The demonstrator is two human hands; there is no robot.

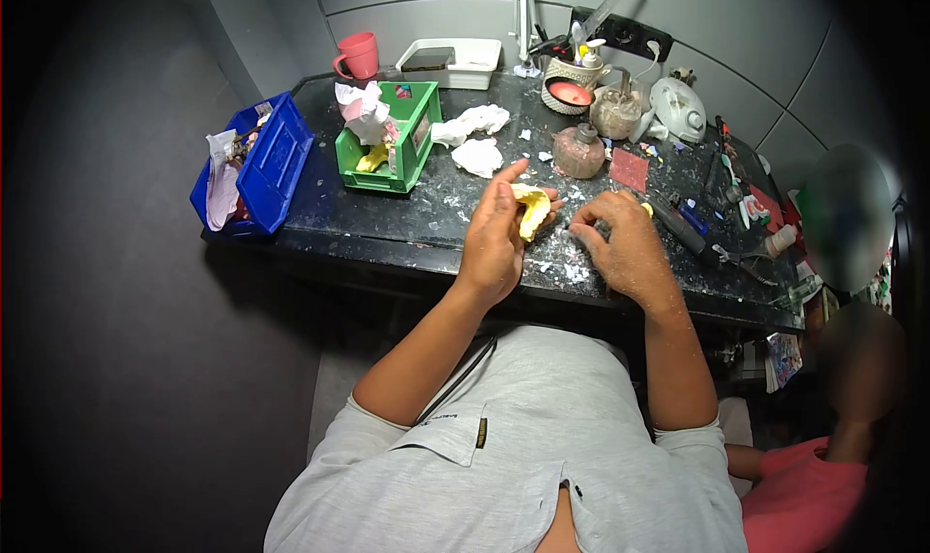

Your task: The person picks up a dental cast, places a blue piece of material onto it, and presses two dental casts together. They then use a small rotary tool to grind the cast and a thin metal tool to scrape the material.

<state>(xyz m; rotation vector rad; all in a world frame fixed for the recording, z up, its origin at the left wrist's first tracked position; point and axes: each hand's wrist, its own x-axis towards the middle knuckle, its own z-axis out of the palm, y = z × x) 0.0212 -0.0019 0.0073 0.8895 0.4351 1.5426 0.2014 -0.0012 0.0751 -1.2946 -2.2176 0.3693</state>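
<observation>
My left hand (496, 238) holds a curved yellow piece (533, 211) between its thumb and fingers, above the front of the black table (387, 226). Just to the right, my right hand (625, 248) is closed, with its fingers curled and pressed together; what they hold, if anything, is too small to make out. A small yellow bit (647, 208) shows beside its knuckles. White scraps (575, 270) lie on the tabletop between and below the hands.
A green bin (417, 146) and a blue bin (274, 170) stand left. Behind are crumpled white tissue (478, 156), a glass burner (579, 152) and a red square (630, 169). A dark handpiece (678, 224) lies right. Another person in a red top (804, 495) is at lower right.
</observation>
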